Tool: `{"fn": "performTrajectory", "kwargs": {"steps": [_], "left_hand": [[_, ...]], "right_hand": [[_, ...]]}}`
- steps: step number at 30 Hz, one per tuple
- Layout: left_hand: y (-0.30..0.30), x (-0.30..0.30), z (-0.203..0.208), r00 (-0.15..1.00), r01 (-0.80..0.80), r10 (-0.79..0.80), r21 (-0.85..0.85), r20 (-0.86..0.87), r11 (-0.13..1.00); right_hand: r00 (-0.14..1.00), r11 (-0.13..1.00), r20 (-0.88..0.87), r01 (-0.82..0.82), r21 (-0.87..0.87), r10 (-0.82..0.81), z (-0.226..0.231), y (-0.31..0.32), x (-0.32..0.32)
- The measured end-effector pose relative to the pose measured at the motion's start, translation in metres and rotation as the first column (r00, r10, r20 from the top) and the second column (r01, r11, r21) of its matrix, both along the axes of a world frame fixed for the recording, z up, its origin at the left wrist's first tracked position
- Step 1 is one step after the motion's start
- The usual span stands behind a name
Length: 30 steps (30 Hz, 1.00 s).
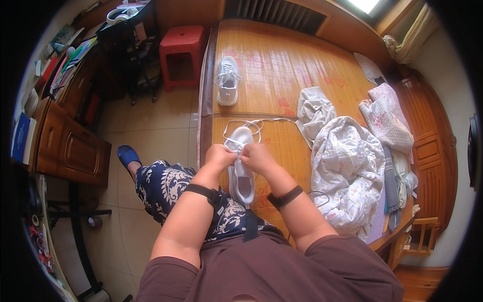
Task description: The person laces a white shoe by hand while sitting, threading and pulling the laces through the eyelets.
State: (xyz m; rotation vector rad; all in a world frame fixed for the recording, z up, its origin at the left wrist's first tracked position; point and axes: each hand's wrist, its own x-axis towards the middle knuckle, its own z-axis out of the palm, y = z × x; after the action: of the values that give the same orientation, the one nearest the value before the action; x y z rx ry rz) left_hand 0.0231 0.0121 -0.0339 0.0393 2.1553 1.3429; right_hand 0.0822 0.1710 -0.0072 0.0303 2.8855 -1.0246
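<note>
A white sneaker (243, 189) lies on the bamboo mat in front of me, its toe pointing away. My left hand (220, 157) and my right hand (256, 157) meet over its eyelets. Both are closed in a pinch on the white shoelace there; the fingertips partly hide it. A loose length of the shoelace (274, 120) loops around the toe and trails off to the right. Farther off stands a second white sneaker (228, 83), with its lace threaded and tied in a bow.
The bamboo mat (271, 55) covers the bed. To the right lie a crumpled white quilt (347, 171), a grey cloth (315, 105) and a patterned pillow (385, 118). A red plastic stool (182, 55) stands beyond the bed's left edge, near a wooden cabinet (75, 141).
</note>
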Motion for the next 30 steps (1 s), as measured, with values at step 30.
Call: {"fn": "performTrajectory", "kwargs": {"steps": [30], "left_hand": [[0.0,0.001,0.005,0.999,0.038,-0.041,-0.077,-0.03,0.996]], "right_hand": [[1.0,0.999,-0.016,-0.004,0.048,0.005,0.003,-0.004,-0.001]]}}
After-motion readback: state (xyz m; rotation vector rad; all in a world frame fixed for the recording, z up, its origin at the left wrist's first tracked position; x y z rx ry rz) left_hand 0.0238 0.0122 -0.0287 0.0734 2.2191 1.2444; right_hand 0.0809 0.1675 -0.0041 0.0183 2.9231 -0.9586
